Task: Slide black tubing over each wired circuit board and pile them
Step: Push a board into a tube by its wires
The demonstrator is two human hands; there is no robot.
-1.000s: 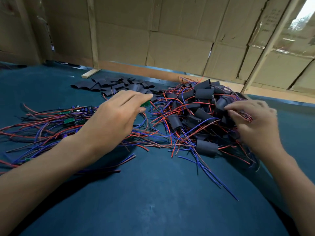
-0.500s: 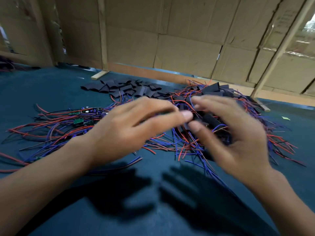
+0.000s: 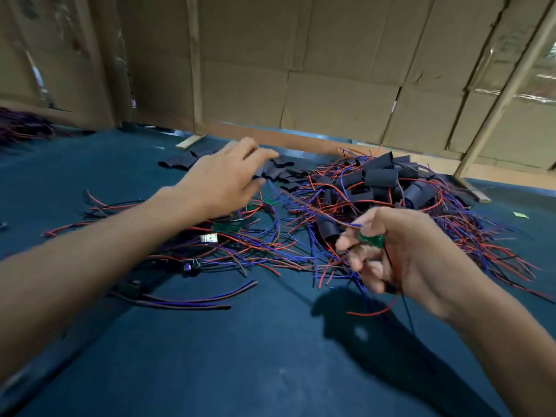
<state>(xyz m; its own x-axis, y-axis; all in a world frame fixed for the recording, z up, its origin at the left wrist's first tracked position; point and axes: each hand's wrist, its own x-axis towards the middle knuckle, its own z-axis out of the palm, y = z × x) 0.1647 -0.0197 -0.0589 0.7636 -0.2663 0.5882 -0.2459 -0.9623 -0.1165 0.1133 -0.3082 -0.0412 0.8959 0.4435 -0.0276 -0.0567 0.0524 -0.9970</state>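
Since half a second ago the hands are parting — left hand (image 3: 224, 179) is reaching, fingers extended, over loose black tubing (image 3: 284, 171) at upper centre, while right hand (image 3: 400, 254) is pinching a green circuit board (image 3: 371, 240) lower right. Blue table (image 3: 240, 356) is lying under tangled wires (image 3: 270, 245); cardboard wall (image 3: 331, 70) is standing behind — sleeved pile (image 3: 388, 182) upper right.
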